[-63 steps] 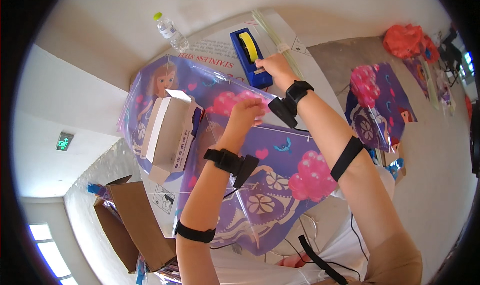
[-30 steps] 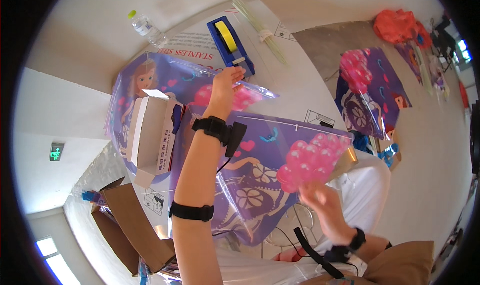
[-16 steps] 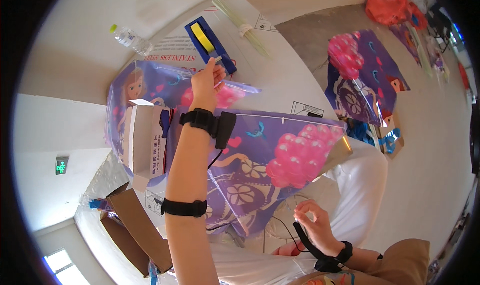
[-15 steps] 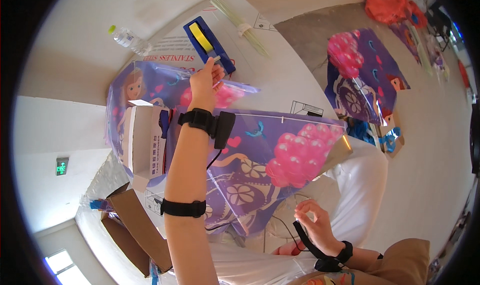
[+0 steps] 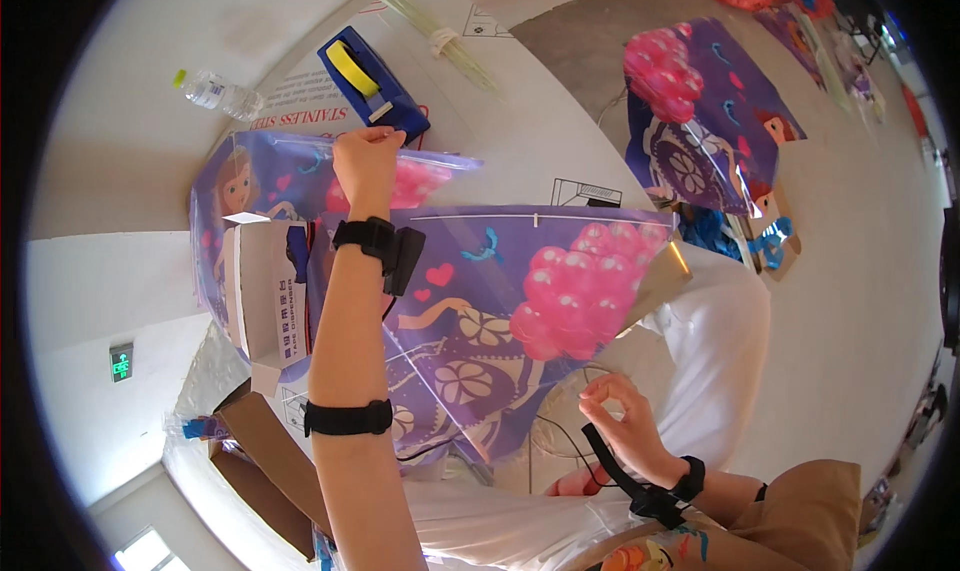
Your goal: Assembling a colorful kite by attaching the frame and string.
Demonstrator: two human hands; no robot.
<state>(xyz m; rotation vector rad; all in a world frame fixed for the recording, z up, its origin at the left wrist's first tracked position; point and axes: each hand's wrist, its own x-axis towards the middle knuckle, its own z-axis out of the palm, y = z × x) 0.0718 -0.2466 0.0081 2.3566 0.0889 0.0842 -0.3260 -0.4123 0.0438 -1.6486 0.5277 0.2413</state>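
My left hand is closed, its fingertips at the front end of a blue tape dispenser with a yellow roll; what they pinch is hidden. Below my left wrist lies a purple kite sheet printed with pink balloons, a thin white rod along its upper edge. Another printed purple sheet lies under and beside that hand. Over my lap, right of the large sheet, my right hand curls with thumb and forefinger together; anything between them is too small to make out.
An opened white carton stands left of my forearm, with a brown cardboard box below it. A bundle of pale rods and a clear bottle lie farther off. Another printed kite sheet is at the far right.
My left hand has turned knuckles-up and its fingers have closed at the dispenser's front end. The whole view has shifted slightly. My right hand keeps its curled pose.
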